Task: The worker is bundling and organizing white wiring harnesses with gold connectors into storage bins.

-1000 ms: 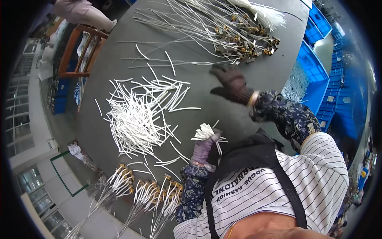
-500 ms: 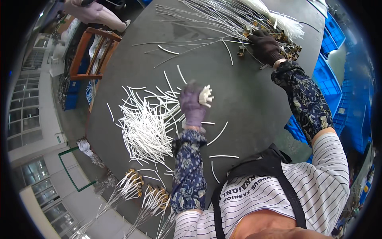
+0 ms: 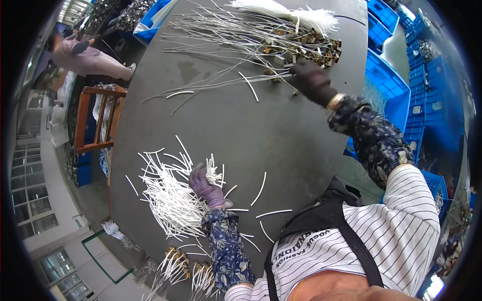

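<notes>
My left hand (image 3: pixel 206 189), in a purple glove, is closed around a small bunch of short white tubes (image 3: pixel 215 173). It rests at the right side of a loose heap of the same white tubes (image 3: pixel 173 203) on the dark table. My right hand (image 3: pixel 312 81), in a dark brown glove, is closed at the near edge of a pile of brass-coloured terminals (image 3: pixel 316 46). Thin grey wires (image 3: pixel 236 83) run leftward from its fingertips, which seem to grip them; the fingertips are partly hidden.
Long wires (image 3: pixel 216 30) and a tied white bundle (image 3: pixel 286 15) lie along the far side of the table (image 3: pixel 281 135). Wired bundles (image 3: pixel 173 266) hang at the near left edge. Blue crates (image 3: pixel 386 80) stand at right. A wooden rack (image 3: pixel 100 118) and another person (image 3: pixel 83 60) are at left.
The whole view has shifted. My left hand has come nearer to me, beside the tube heap, still holding its bunch. My right hand has drawn back from atop the terminals, with wires at its fingertips.
</notes>
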### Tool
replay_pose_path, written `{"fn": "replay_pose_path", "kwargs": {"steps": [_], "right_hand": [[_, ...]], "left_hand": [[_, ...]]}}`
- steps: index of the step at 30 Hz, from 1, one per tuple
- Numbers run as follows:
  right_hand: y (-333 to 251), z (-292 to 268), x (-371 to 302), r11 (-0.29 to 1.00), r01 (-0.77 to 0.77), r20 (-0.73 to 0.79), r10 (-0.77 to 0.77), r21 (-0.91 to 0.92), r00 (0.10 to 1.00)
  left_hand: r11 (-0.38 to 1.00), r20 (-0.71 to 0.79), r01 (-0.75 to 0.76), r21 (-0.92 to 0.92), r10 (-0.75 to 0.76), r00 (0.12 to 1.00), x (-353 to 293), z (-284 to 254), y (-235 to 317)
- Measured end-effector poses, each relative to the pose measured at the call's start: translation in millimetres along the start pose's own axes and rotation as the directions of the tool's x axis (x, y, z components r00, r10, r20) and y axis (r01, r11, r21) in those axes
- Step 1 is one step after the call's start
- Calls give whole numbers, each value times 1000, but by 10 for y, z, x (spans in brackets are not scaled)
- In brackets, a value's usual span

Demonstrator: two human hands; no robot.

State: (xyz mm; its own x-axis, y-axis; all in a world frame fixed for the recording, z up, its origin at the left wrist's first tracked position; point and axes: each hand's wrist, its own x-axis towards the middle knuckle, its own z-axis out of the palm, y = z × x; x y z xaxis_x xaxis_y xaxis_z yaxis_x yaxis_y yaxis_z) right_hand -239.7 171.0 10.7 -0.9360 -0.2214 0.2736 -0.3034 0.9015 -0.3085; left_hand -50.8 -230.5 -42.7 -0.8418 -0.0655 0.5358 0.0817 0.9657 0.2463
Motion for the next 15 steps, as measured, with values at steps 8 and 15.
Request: {"fn": "replay_pose_path", "kwargs": {"steps": [8, 15], "right_hand": [[34, 77, -665, 840, -527, 570, 374, 126, 732], [54, -321, -945, 817, -509, 514, 325, 269, 794]], "left_hand": [[669, 417, 249, -701, 100, 903, -877, 145, 1197], [843, 338, 526, -113, -465, 818, -559, -134, 393]]}}
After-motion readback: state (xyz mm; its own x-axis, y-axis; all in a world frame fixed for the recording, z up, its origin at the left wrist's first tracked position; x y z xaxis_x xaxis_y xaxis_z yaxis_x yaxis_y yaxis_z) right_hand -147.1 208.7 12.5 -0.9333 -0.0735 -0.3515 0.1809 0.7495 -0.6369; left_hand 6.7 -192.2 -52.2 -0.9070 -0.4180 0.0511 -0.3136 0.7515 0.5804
